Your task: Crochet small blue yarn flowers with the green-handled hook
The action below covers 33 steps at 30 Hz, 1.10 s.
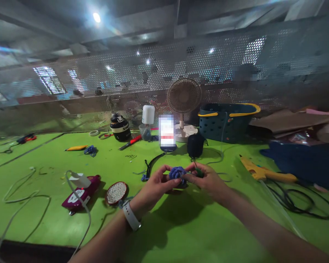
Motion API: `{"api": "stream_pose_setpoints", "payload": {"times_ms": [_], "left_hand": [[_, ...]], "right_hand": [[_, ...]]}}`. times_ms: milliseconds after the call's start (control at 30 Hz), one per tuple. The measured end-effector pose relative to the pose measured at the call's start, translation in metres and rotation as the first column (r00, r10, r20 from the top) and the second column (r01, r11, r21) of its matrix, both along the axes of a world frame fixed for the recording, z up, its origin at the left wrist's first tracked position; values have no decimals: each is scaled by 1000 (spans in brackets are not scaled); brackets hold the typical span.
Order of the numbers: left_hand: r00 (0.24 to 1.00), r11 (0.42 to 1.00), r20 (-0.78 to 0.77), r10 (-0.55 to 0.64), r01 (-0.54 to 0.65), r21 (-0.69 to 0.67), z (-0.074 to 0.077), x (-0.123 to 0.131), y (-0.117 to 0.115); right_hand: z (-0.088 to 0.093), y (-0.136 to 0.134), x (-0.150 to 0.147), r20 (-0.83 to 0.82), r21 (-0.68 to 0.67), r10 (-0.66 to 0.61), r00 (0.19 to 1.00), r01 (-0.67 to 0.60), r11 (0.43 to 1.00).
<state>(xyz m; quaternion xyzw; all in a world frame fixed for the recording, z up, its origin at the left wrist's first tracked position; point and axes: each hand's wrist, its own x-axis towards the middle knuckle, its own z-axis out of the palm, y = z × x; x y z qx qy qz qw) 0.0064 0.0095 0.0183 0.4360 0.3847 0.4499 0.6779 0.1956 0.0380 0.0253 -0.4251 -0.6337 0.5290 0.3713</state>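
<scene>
Between my hands, above the green table (181, 226), is a small blue crocheted piece (177, 174). My left hand (159, 182) pinches it from the left, thumb in front. My right hand (205, 179) is closed around a green-handled crochet hook (199, 172), its fingertips close against the right side of the piece. The hook's tip is too small to make out. Just beyond my hands sits a dark ball of yarn (195, 145). A phone (167, 133) with a lit, blurred screen stands upright behind the work. On my left wrist is a white watch band (131, 216).
To the left lie a purple power bank-like device (82, 193) with a white plug and cable, and a round studded object (116, 193). At the right are a yellow glue gun (265, 172) and coiled black cord. A fan (184, 95) and a basket (227, 124) stand behind.
</scene>
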Motion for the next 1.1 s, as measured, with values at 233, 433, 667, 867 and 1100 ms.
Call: {"api": "stream_pose_setpoints", "payload": {"times_ms": [233, 433, 667, 867, 1100], "left_hand": [[995, 998, -98, 4, 3, 69, -1, -4, 1], [923, 966, -312, 225, -170, 193, -18, -13, 27], [821, 918, -442, 361, -231, 321, -26, -17, 39], [821, 861, -464, 333, -64, 505, 3, 9, 17], [969, 974, -246, 14, 43, 223, -12, 18, 34]], "right_hand": [[2, 0, -3, 1, -46, -5, 1000, 5, 999], [-5, 13, 6, 16, -66, -50, 999, 51, 997], [-17, 27, 13, -152, -116, -36, 988, 19, 993], [-16, 22, 8, -171, -131, -38, 984, 16, 991], [-7, 23, 12, -99, -83, -94, 991, 86, 993]]}}
